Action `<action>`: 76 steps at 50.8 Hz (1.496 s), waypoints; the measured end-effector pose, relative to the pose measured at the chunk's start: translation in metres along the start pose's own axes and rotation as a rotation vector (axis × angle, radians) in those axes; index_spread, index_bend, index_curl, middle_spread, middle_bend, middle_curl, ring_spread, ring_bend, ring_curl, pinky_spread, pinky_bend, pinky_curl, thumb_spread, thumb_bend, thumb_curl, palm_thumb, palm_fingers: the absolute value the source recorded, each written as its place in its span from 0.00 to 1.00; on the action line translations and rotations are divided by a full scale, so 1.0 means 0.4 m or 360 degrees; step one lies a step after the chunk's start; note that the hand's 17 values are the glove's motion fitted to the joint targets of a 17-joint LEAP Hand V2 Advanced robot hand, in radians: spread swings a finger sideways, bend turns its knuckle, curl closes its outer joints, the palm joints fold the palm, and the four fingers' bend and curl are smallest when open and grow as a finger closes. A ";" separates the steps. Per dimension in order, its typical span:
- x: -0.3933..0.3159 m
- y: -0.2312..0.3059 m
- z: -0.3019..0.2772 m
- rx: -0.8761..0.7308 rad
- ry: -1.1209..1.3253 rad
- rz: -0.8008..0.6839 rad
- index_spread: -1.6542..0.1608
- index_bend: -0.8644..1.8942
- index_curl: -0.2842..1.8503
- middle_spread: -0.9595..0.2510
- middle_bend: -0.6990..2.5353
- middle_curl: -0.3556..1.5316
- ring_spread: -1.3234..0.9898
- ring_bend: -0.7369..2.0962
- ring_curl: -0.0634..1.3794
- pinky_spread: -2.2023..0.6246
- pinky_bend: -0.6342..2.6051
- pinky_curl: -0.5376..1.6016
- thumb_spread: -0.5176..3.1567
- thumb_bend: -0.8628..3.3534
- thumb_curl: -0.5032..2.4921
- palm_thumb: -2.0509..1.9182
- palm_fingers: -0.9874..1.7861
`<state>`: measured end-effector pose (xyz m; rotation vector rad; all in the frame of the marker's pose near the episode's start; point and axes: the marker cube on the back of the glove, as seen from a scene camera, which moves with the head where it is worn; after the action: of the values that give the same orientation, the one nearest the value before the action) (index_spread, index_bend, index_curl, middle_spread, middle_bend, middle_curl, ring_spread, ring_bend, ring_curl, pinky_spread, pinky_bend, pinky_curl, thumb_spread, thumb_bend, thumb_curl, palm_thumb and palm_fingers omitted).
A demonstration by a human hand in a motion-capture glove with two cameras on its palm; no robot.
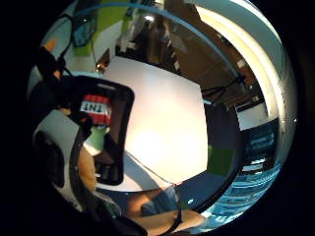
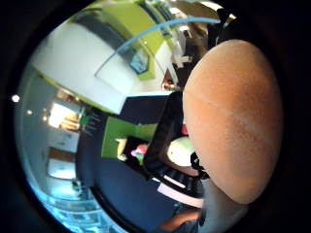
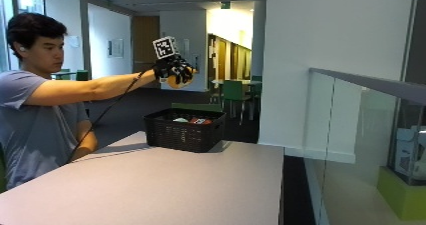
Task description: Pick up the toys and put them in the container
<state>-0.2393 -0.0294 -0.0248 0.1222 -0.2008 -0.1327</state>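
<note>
In the outside view my gloved right hand (image 3: 173,70) is raised high above the black basket (image 3: 184,130) at the table's far left edge, fingers curled around an orange ball-like toy (image 3: 178,81). That orange toy (image 2: 233,121) fills much of the thumb side palm view. The basket (image 1: 115,132) holds a red and white toy block marked TNT (image 1: 96,109) and a pale green toy (image 2: 180,150). Toys (image 3: 192,120) peek over the basket's rim in the outside view.
The pale table (image 3: 166,185) stretches from the basket toward the camera. A glass railing (image 3: 359,130) runs along the right side. A white wall (image 3: 333,60) stands behind the table's far end, and green chairs (image 3: 234,96) sit in the room beyond.
</note>
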 end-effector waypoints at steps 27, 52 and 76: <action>0.037 0.031 0.058 -0.0274 0.0114 -0.0294 0.74 0.32 0.13 0.69 0.27 0.49 0.47 0.63 0.40 0.67 0.63 0.48 0.42 0.15 0.33 0.46 0.42; 0.009 0.075 0.013 -0.0256 0.0155 -0.0195 0.75 0.36 0.19 0.82 0.29 0.46 0.58 0.51 0.27 0.78 0.63 0.44 0.38 0.17 0.23 0.46 0.32; 0.452 0.164 0.020 -0.0182 0.0301 0.0195 0.75 0.35 0.21 0.79 0.28 0.43 0.58 0.46 0.23 0.79 0.57 0.40 0.39 0.17 0.20 0.46 0.31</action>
<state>-0.0575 0.0085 0.0263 0.0078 -0.0113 -0.0099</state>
